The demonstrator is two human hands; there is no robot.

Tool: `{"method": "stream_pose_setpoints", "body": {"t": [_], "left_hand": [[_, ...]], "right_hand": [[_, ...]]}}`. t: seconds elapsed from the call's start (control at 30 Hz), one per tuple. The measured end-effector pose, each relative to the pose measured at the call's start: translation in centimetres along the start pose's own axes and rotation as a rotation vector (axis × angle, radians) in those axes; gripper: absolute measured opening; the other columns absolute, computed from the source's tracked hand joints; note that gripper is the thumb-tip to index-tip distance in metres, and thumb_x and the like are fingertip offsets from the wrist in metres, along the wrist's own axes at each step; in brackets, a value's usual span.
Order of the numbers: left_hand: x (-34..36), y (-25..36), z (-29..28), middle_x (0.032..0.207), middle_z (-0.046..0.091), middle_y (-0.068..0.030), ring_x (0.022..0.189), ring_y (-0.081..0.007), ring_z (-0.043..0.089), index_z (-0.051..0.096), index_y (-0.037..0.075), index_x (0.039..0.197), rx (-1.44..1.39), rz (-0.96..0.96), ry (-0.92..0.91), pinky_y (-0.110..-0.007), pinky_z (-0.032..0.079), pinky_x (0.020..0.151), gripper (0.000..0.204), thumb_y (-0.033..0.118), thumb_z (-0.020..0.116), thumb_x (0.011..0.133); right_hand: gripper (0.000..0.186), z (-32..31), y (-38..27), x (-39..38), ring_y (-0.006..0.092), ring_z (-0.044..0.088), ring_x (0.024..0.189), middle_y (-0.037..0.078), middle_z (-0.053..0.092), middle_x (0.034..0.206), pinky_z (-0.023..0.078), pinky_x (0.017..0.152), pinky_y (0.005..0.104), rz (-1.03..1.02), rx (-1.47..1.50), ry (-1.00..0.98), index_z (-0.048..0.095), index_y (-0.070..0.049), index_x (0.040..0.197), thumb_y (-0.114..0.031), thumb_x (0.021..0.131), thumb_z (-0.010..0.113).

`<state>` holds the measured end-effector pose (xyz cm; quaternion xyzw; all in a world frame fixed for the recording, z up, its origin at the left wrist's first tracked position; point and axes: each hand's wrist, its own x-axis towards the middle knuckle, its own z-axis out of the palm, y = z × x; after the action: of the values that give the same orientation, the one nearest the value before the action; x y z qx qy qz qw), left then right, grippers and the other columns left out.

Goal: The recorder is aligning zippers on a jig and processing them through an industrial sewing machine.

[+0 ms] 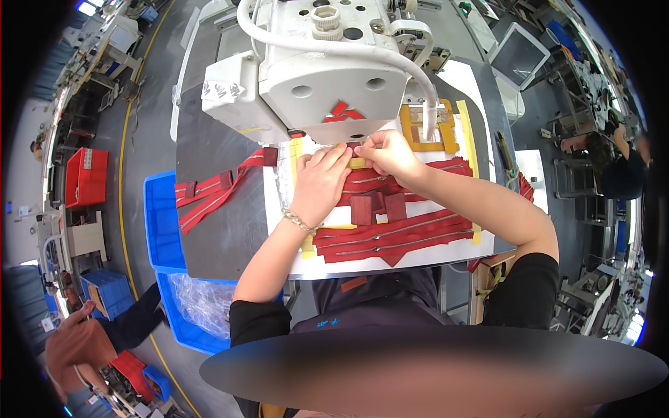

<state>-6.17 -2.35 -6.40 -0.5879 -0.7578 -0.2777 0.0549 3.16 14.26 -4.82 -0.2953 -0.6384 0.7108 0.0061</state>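
Under the head of a white industrial sewing machine (334,94), my two hands meet at a small dark red tab (352,148). My left hand (322,180) lies palm down with its fingers stretched out, the tips beside the tab. My right hand (390,155) is closed in a pinch at the tab's right side; its fingertips partly hide it. Just below my hands, several red zipper strips (390,238) lie across a white sheet (282,223). Dark red square patches (361,210) rest on top of the zippers.
More red zippers with dark red tabs (224,182) lie left on the grey table (230,244). A yellow frame (449,136) sits right of the needle area. Blue bins (159,223) stand below the table's left edge, one holding clear plastic. Other people (83,348) are further off.
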Motion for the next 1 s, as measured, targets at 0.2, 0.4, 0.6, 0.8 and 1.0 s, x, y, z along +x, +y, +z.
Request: {"method": "stream_pose_setpoints", "body": {"t": [0.2,0.4,0.6,0.8,1.0], "left_hand": [[-0.2,0.2,-0.1,0.122,0.06,-0.004,0.113,-0.0181,0.052,0.061,0.005,0.117,0.081,0.039,-0.037,-0.039,0.036,0.089,0.036,0.018,0.063,0.084],[0.4,0.3,-0.5,0.125,0.059,-0.0028,0.112,-0.018,0.052,0.059,0.006,0.121,0.067,0.022,-0.066,-0.038,0.034,0.09,0.04,0.018,0.064,0.083],[0.8,-0.3,-0.8,0.123,0.059,-0.0029,0.111,-0.0181,0.053,0.059,0.006,0.119,0.046,0.038,-0.108,-0.039,0.034,0.091,0.038,0.018,0.063,0.083],[0.8,-0.4,-1.2,0.122,0.06,-0.0029,0.109,-0.0178,0.054,0.061,0.007,0.117,0.024,0.064,-0.115,-0.04,0.033,0.091,0.035,0.017,0.064,0.084],[0.4,-0.7,-2.1,0.117,0.064,-0.0018,0.106,-0.0176,0.057,0.064,0.009,0.113,-0.012,0.003,-0.062,-0.039,0.033,0.091,0.03,0.016,0.064,0.084]], "right_hand": [[0.02,-0.5,-0.5,0.2,0.0074,0.043,0.041,0.005,0.055,0.056,0.031,0.036,0.0245,0.06,0.029,-0.061,0.058,0.001,0.069,-0.011,0.084,0.064],[0.02,-1.2,-2.2,0.8,0.009,0.046,0.041,0.007,0.056,0.055,0.032,0.037,0.0248,0.079,-0.18,-0.149,0.059,0.002,0.068,-0.012,0.082,0.064],[0.024,-2.1,-3.3,1.3,0.0094,0.046,0.041,0.006,0.056,0.054,0.033,0.037,0.0251,0.053,-0.392,-0.204,0.063,0.003,0.071,-0.018,0.084,0.064],[0.024,-2.5,-0.4,2.8,0.0071,0.04,0.039,0.004,0.053,0.055,0.027,0.035,0.0242,0.029,-0.113,-0.158,0.06,0.001,0.071,-0.017,0.086,0.066],[0.023,-2.6,-1.2,2.2,0.0059,0.038,0.039,0.004,0.053,0.058,0.025,0.035,0.0237,0.167,-0.04,-0.21,0.057,-0.001,0.069,-0.014,0.087,0.066]]}}
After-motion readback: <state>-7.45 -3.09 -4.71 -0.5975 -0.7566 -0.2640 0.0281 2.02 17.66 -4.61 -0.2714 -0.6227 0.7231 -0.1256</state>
